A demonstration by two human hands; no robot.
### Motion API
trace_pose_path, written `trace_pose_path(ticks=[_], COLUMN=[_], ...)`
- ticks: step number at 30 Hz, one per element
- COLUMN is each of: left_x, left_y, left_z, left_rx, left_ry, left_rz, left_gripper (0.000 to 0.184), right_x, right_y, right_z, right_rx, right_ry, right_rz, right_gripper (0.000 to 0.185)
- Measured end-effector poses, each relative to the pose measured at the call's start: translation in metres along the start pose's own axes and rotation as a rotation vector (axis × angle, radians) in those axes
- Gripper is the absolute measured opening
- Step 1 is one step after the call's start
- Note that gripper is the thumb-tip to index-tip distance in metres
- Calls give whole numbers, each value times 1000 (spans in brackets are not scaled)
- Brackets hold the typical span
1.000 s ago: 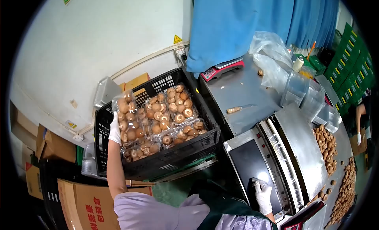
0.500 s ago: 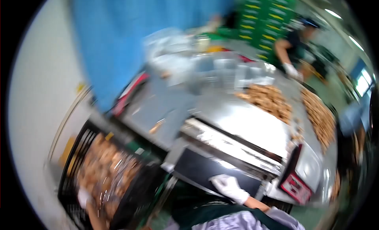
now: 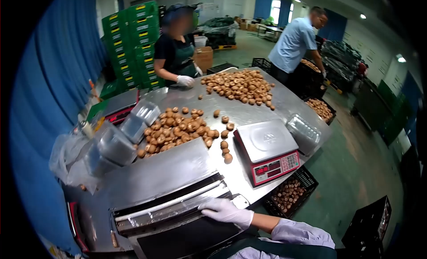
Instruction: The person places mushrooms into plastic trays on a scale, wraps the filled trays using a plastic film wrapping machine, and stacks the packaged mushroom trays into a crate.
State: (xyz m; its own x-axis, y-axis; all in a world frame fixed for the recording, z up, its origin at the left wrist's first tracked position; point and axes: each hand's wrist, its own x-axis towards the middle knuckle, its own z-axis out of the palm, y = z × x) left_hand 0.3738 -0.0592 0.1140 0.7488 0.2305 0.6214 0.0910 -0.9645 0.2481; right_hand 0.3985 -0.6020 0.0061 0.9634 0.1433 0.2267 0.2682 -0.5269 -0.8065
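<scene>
My right hand [image 3: 226, 212], in a white glove, lies flat with its fingers stretched out on the front edge of a metal film-wrapping machine [image 3: 167, 208]. Nothing is held in it. A white roller bar and a dark front panel [image 3: 187, 236] are beside the fingers. Beyond the machine's plate [image 3: 164, 174] lies a heap of brown mushrooms [image 3: 178, 130], with several loose ones to its right. A digital scale [image 3: 269, 147] with a red front stands right of these on the metal table. My left hand is out of view.
Clear plastic trays [image 3: 116, 143] are stacked at the left; more trays [image 3: 304, 132] stand right of the scale. A second mushroom heap [image 3: 240, 87] lies farther back. A black crate of mushrooms [image 3: 289, 196] sits below the table. One co-worker [image 3: 175, 54] stands opposite, another [image 3: 291, 45] at the back right.
My view has swung to the right and sharpened. My left hand and the crate of wrapped mushrooms at the left have gone out of view. My right hand is still on the machine.
</scene>
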Motion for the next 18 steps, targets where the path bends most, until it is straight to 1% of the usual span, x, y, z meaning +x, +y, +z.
trace_pose_path(ticks=[1, 2, 3, 4, 5, 6, 7, 9, 10, 11, 12, 13, 15, 16, 17, 18], left_x=[11, 21, 26, 28, 26, 24, 18, 1, -8, -18, -27, -37, -60, -70, -78, -87], left_y=[38, 71, 103, 136, 170, 206, 235, 295, 319, 340, 362, 382, 418, 438, 457, 477], left_z=[19, 34, 47, 58, 66, 68, 74, 75, 78, 82, 85, 87, 97, 101, 104, 107], left_rx=[-143, -189, -234, -277, -320, -282, -355, -421, -453, -481, -506, -525, -584, -592, -596, -639], left_ry=[-24, -80, -134, -211, -287, -342, -382, -466, -503, -539, -570, -603, -596, -614, -634, -667], left_rz=[27, 132, 238, 281, 323, 422, 472, 471, 471, 472, 477, 479, 507, 499, 495, 485], left_gripper=[20, 19, 19, 18, 18, 19, 20, 21, 20, 20, 19, 18, 16, 16, 16, 16], right_x=[-2, -4, -10, -16, -23, -30, -39, -63, -72, -82, -92, -102, -117, -125, -134, -138], right_y=[11, 14, 41, 53, 67, 79, 94, 135, 139, 141, 154, 169, 202, 227, 249, 261], right_z=[-22, -52, -72, -102, -131, -160, -187, -244, -272, -300, -323, -343, -371, -381, -385, -394], right_rx=[3, 6, -29, -165, -347, -343, -369, -536, -566, -687, -742, -794, -830, -884, -870, -900], right_ry=[97, 109, 274, 363, 395, 473, 543, 621, 670, 643, 626, 603, 600, 638, 628, 561], right_rz=[3, 119, 35, 53, 127, 134, 232, 349, 417, 503, 530, 557, 661, 598, 611, 677], right_gripper=[21, 20, 19, 18, 19, 19, 20, 22, 23, 27, 29, 32, 36, 37, 37, 37])
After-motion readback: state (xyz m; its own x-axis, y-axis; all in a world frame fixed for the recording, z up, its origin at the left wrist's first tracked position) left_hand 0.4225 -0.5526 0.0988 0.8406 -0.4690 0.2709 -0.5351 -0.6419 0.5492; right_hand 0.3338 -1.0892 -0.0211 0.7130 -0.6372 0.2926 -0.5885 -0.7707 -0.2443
